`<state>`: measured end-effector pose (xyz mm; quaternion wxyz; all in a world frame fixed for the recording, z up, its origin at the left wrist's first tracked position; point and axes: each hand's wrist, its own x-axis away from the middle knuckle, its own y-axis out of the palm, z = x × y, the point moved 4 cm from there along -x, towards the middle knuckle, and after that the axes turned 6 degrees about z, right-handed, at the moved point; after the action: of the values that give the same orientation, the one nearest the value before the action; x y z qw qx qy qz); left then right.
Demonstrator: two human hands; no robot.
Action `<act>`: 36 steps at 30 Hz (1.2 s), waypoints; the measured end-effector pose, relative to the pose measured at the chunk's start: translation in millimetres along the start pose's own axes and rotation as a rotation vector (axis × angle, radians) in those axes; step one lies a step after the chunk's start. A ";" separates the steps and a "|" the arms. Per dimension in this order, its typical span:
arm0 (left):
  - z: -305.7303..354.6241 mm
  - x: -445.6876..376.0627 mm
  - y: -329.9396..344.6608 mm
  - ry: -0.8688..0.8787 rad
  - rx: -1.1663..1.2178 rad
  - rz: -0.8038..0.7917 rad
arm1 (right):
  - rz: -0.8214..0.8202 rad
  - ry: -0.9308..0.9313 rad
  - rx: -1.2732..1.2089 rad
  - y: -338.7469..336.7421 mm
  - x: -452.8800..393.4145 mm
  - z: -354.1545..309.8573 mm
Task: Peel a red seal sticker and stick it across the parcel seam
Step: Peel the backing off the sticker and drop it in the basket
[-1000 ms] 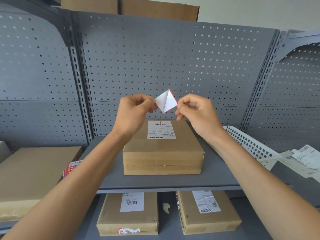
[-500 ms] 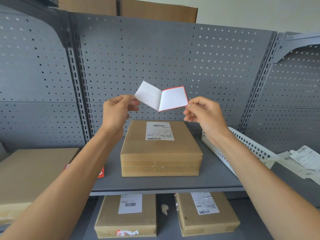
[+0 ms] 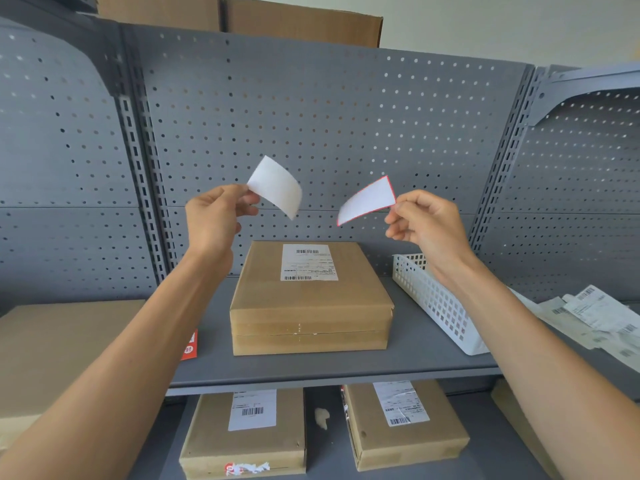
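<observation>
Hands first: your left hand [image 3: 213, 218] pinches one corner of a plain white backing sheet [image 3: 277, 186] between thumb and fingertips, and your right hand [image 3: 424, 221] pinches the corner of the red seal sticker [image 3: 367, 200] the same way. You see the sticker from its white back, with only a thin red line along its edges. The two pieces are fully apart, with a clear gap of pegboard [image 3: 329, 116] between them, and both curl a little in the air. Each is held up in front of the grey perforated panel, above the shelf [image 3: 346, 367].

Below and between your hands, the parcel [image 3: 310, 303] lies flat on that shelf, a brown cardboard box with a white shipping label [image 3: 308, 262] at the far side of its top. Its seam [image 3: 311, 333] runs level across the front face that is turned towards you, and nothing red lies over it. The sticker is well above the parcel and touches nothing but your fingers.

Just right of the parcel, a white mesh basket [image 3: 433, 299] sits on the shelf, partly behind your right forearm. Left of the parcel, a red slip [image 3: 189, 346] shows past your left forearm. Two more labelled boxes [image 3: 249, 434] rest on the lower shelf.
</observation>
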<state>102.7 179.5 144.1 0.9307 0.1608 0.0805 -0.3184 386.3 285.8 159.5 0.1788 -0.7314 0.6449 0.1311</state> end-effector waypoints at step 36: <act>-30.3 62.9 132.5 0.084 -0.092 -0.296 | -0.007 0.171 0.707 -138.6 -2.9 49.2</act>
<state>232.5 253.3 132.8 0.8759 0.1177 0.1566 -0.4410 525.0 324.0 129.1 0.3666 -0.6349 0.6604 -0.1623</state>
